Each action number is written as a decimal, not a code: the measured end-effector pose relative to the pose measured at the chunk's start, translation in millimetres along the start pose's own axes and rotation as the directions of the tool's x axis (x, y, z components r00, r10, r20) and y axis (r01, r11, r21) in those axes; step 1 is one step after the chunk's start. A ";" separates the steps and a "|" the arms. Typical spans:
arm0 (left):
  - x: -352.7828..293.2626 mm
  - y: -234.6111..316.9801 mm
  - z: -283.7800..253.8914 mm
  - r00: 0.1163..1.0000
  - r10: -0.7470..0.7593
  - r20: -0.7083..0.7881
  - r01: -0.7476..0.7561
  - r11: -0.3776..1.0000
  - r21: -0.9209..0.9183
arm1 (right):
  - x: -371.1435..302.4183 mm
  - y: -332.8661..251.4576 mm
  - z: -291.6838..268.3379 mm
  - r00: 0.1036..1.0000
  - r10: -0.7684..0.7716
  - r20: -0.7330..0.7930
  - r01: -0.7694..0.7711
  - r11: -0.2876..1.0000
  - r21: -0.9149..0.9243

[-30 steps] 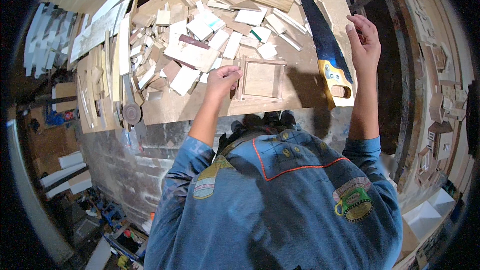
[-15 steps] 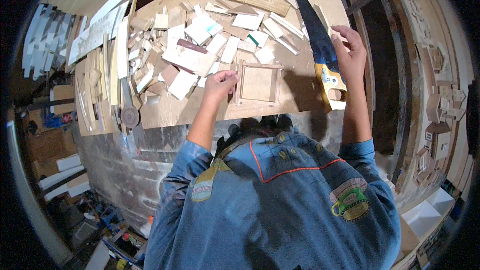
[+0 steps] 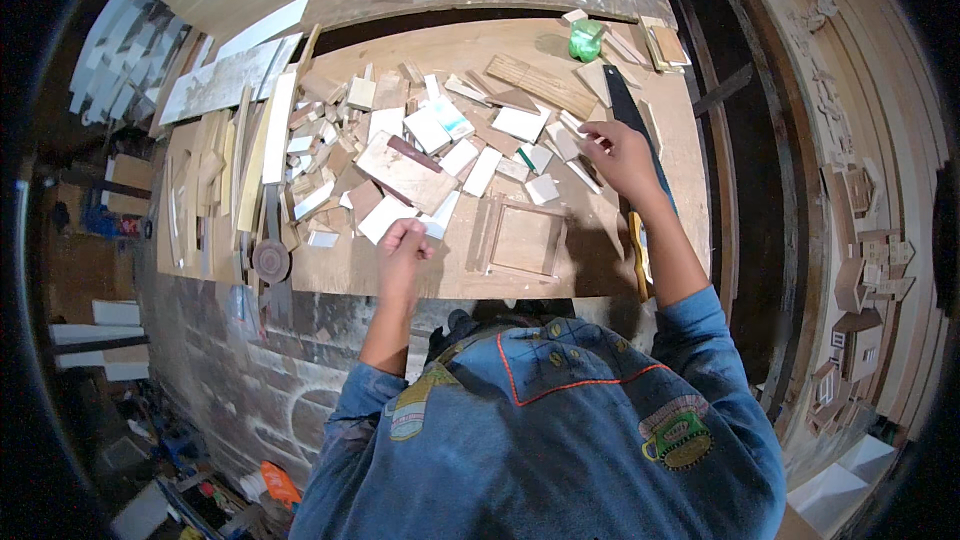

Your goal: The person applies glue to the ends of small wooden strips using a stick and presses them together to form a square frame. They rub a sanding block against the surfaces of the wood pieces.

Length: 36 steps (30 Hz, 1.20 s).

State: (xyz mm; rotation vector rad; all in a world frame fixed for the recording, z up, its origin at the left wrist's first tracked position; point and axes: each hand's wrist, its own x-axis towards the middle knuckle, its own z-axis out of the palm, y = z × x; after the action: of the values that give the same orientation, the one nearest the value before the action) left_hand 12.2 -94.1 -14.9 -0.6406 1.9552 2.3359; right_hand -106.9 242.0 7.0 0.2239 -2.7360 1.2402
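- right hand (image 3: 618,158), right of centre: fingers bent, partly spread, near a pale strip (image 3: 573,123); contact unclear
- left hand (image 3: 405,245), left of centre: fingers curled in; cannot tell if anything is gripped
- wooden frame (image 3: 494,236), mid-picture on the tabletop (image 3: 345,265), untouched: four sides seem joined
- loose offcuts (image 3: 483,171), upper centre, lie unfitted; what is left, i cannot tell
- saw (image 3: 624,100), upper right, lies idle
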 end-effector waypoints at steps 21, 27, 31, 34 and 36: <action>-37.7 17.5 -64.6 0.965 -0.010 -0.261 -0.026 0.991 -0.135 | 6.7 6.9 7.6 0.915 0.310 0.257 -0.103 0.798 -0.594; -18.3 27.6 -26.3 0.990 0.059 -0.131 -0.064 0.997 -0.032 | -4.0 31.8 5.9 0.931 0.301 0.206 -0.147 0.827 -0.543; -12.1 34.1 1.9 0.988 0.149 0.047 -0.152 0.986 0.062 | -17.3 29.2 -28.8 0.866 0.412 0.284 -0.410 0.909 -0.070; -8.1 41.1 29.4 0.986 0.124 0.114 -0.140 0.979 0.145 | -24.1 37.8 -42.7 0.772 0.475 0.424 -0.622 0.701 0.349; 1.0 37.0 38.8 0.960 0.111 0.256 -0.161 0.970 0.182 | -32.6 30.8 -47.7 0.766 0.469 0.439 -0.642 0.583 0.497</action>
State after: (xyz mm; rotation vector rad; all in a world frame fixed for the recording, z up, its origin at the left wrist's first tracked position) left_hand -10.4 -65.4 24.3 -0.1981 2.1390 2.1237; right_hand -78.1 300.7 9.8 -0.5342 -2.5433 2.4580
